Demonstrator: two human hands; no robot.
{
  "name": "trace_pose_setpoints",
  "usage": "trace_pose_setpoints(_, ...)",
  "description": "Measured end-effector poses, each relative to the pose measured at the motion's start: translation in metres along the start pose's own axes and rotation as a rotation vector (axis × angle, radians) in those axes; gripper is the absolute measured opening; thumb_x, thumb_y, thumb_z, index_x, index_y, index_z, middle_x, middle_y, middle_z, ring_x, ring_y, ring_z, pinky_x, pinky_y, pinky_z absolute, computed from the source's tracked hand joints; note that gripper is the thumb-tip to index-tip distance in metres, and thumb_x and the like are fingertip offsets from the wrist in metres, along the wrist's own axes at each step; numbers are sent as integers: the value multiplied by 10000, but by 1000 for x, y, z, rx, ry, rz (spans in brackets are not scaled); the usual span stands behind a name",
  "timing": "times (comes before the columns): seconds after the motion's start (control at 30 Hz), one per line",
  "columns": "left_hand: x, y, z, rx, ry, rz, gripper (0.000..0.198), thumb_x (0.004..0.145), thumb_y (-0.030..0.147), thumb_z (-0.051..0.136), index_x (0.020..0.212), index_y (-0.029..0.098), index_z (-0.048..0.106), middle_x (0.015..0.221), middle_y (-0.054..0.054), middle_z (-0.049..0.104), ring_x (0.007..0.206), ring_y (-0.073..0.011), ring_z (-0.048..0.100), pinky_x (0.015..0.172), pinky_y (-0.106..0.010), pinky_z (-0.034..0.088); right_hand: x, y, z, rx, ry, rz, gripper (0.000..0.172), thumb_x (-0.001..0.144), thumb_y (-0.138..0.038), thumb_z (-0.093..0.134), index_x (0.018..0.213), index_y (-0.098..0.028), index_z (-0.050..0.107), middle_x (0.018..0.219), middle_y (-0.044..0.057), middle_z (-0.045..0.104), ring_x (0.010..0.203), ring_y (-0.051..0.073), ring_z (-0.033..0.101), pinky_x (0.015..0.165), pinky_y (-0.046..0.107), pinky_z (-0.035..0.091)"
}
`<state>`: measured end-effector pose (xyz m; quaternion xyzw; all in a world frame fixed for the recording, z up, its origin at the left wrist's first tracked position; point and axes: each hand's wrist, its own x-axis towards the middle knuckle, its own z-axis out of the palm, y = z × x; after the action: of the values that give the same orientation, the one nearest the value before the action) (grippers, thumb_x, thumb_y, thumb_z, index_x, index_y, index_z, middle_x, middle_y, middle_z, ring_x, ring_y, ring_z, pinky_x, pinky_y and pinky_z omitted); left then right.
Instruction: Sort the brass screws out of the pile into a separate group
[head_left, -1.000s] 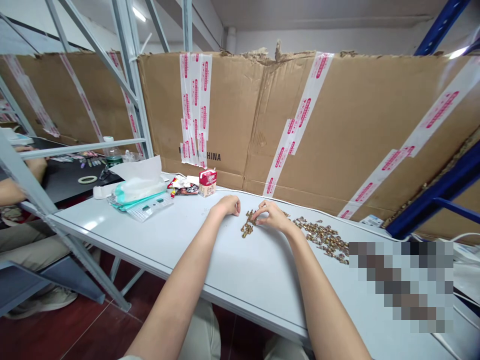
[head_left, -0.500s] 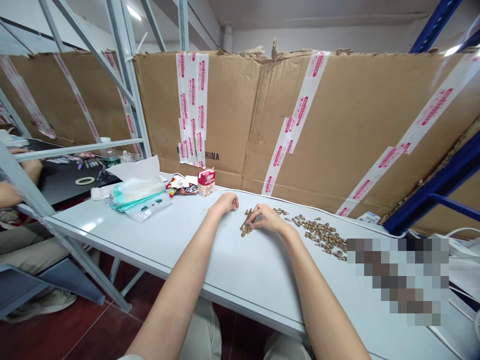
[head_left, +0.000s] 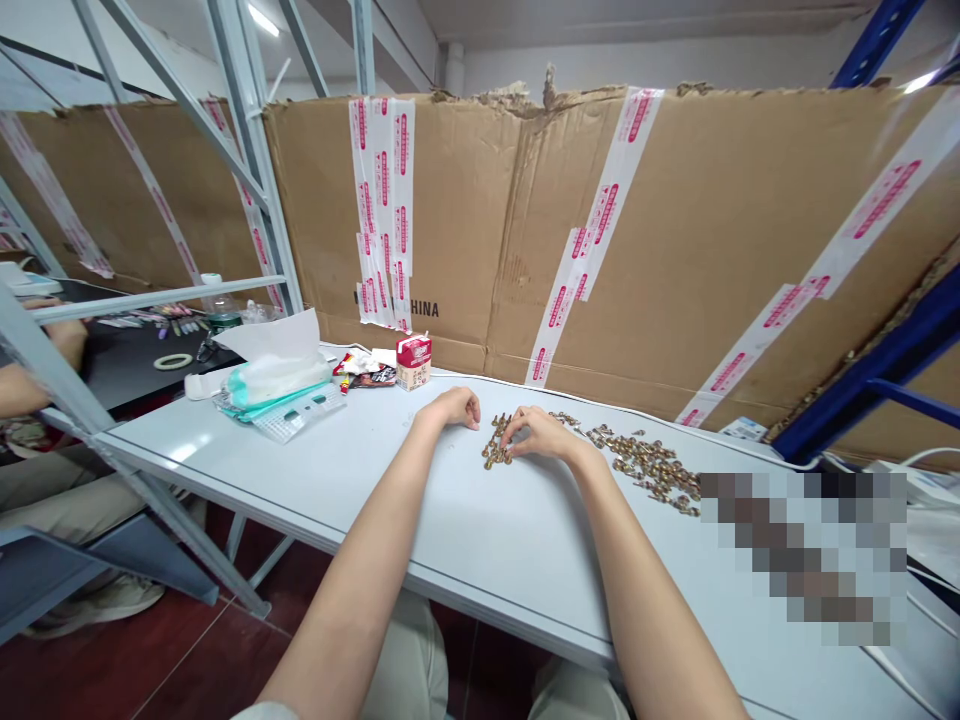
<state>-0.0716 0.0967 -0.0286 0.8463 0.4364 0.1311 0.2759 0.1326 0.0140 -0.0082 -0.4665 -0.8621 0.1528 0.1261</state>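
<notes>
A small cluster of brass-coloured screws (head_left: 491, 452) lies on the white table in front of me. My right hand (head_left: 541, 432) reaches over its right side, with thumb and fingertips pinched down on a screw among them. Just left of the cluster, my left hand (head_left: 454, 406) rests low over the table with its fingers curled inward. Whatever may be between those fingers is hidden. A larger spread of the same brass pieces (head_left: 652, 465) lies to the right of my right hand, running up to a blurred patch of the picture.
A red-and-beige drink carton (head_left: 414, 362) and snack wrappers (head_left: 366, 368) stand at the back left. Further left lie plastic packets (head_left: 277, 380). A cardboard wall (head_left: 465, 220) closes off the back. Beyond the metal frame (head_left: 255, 150), another person's arm (head_left: 64, 345) shows at a black table.
My right hand stays at the cluster, its fingertips shifting slightly among the screws. My left hand has barely moved. The view has tilted a little.
</notes>
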Motion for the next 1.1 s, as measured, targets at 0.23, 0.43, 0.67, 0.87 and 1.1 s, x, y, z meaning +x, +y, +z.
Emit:
trace_pose_setpoints(0.23,-3,9,-2,57,41,-20,148,563,195,691,702,144,679,648,-13,650,598,-108,557,609,-207,422,-7,-4,-17,111,96,12,174,633,-326,652,759,-221,712,817,27,616,840,172,524,777,265,370)
trace_pose_setpoints(0.43,-6,10,-2,75,188,-51,94,623,191,646,696,143,680,696,-35,670,668,-131,575,672,-233,424,-7,-8,-19,269,325,79,181,680,-301,585,769,-164,663,837,38,652,799,156,557,753,271,400)
trace_pose_setpoints(0.67,7,35,8,-370,278,144,209,684,264,609,774,87,675,774,-79,685,717,-140,597,693,-244,444,1,-1,-4,411,367,151,187,692,-284,574,784,-129,624,737,62,665,678,147,607,634,242,446)
trace_pose_setpoints(0.87,10,53,13,-585,328,142,296,633,340,664,774,81,670,797,-104,689,737,-163,604,712,-275,448,-2,-2,-10,443,497,186,204,686,-310,587,743,-119,631,688,68,653,605,139,594,583,240,456)
trace_pose_setpoints(1.1,12,56,15,-728,433,139,289,567,373,697,672,105,669,690,-98,685,670,-174,611,687,-299,446,-4,-4,-14,460,605,193,199,682,-319,597,724,-127,628,655,55,652,539,125,589,559,229,454)
